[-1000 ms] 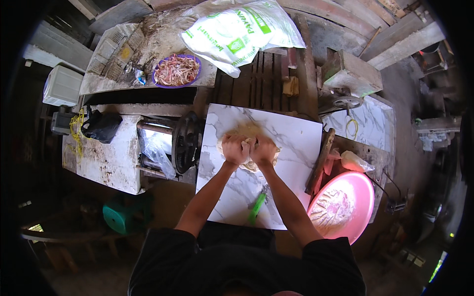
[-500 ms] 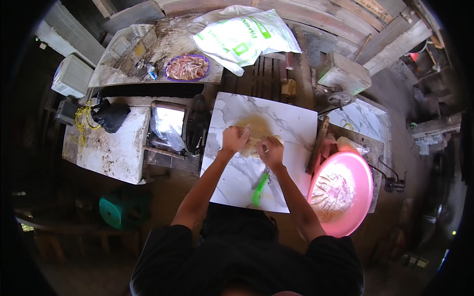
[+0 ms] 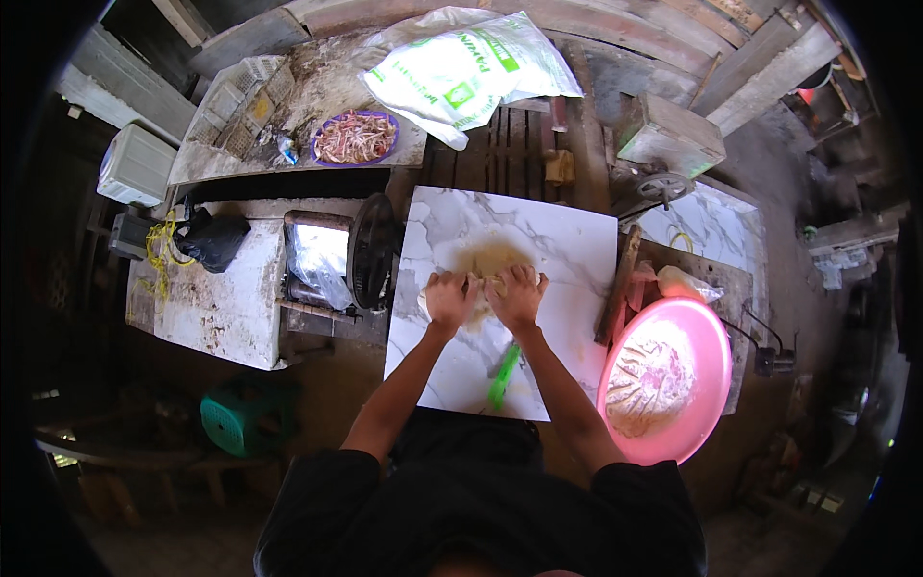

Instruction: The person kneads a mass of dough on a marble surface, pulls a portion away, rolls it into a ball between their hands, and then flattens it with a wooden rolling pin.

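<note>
Both hands press on a pale lump of dough (image 3: 491,287) on a white marble-patterned board (image 3: 567,260). My left hand (image 3: 449,299) curls over the dough's left part, a bit of which shows beyond the fingers. Close beside it, my right hand (image 3: 516,294) grips the right part, fingers bent over the top. Much of the dough is hidden under both hands. A yellowish-brown smear (image 3: 488,254) marks the board just beyond them. Nearer to me lies a tool with a bright green handle (image 3: 504,375); its far end is hard to make out.
To the right, a pink basin (image 3: 716,375) holds pale flour. A black wheel (image 3: 372,252) of a machine stands left of the board. Farther back are a white sack (image 3: 471,72), a purple-rimmed plate (image 3: 394,144) of reddish strips and a crate (image 3: 231,106). A green stool (image 3: 224,423) stands lower left.
My hands have come down flatter onto the dough and a little nearer to me. They were pinching and lifting it; now the fingers press over it, and the dough reaches farther left.
</note>
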Motion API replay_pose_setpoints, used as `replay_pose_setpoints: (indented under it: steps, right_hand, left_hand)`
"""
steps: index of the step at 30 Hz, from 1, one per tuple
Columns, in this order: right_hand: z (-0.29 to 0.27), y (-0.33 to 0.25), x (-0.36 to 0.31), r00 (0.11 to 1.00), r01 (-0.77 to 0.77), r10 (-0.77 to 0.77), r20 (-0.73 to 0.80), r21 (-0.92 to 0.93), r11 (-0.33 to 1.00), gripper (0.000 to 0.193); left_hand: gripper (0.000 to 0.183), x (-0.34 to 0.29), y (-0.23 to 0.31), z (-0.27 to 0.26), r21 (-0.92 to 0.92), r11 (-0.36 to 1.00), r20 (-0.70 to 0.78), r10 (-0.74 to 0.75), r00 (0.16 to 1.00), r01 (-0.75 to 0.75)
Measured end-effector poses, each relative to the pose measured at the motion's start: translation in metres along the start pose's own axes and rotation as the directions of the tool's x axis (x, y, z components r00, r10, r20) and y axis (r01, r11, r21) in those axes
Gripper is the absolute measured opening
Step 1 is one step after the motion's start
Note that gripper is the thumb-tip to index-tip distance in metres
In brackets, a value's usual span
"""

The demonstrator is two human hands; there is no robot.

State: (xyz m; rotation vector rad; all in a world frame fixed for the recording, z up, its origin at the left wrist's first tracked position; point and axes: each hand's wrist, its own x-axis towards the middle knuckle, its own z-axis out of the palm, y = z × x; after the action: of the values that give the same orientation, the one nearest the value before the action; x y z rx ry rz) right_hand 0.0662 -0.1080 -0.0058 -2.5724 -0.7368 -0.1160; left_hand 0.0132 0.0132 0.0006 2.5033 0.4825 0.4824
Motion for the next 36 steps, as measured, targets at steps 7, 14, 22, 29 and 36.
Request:
replay_pose_setpoints:
  steps: [7,14,22,29,36]
  right_hand:
    - [0.007,-0.003,-0.006,0.997,-0.022,0.023,-0.073,0.015,1.000,0.016]
    - [0.005,-0.006,-0.005,0.987,-0.126,0.127,-0.101,0.018,0.992,0.016]
    - [0.017,0.011,0.035,0.947,-0.282,0.300,-0.116,0.147,0.948,0.026]
    - [-0.036,0.001,0.042,0.820,-0.293,0.573,-0.009,0.852,0.433,0.029]
    - [-0.016,0.017,0.047,0.813,-0.284,0.540,-0.217,0.661,0.695,0.024]
  left_hand:
    - [0.019,-0.019,0.003,-0.005,0.025,0.997,-0.008,-0.067,0.998,0.067]
    - [0.017,-0.019,0.004,0.000,-0.025,0.998,-0.040,-0.056,0.998,0.055]
    - [0.023,0.022,0.001,0.026,-0.098,0.994,-0.123,-0.068,0.990,0.056]
    - [0.030,0.035,0.017,0.039,-0.957,0.160,0.193,-0.266,0.944,0.241]
    - [0.034,0.038,0.014,0.031,-0.790,-0.027,0.608,-0.157,0.778,0.613]
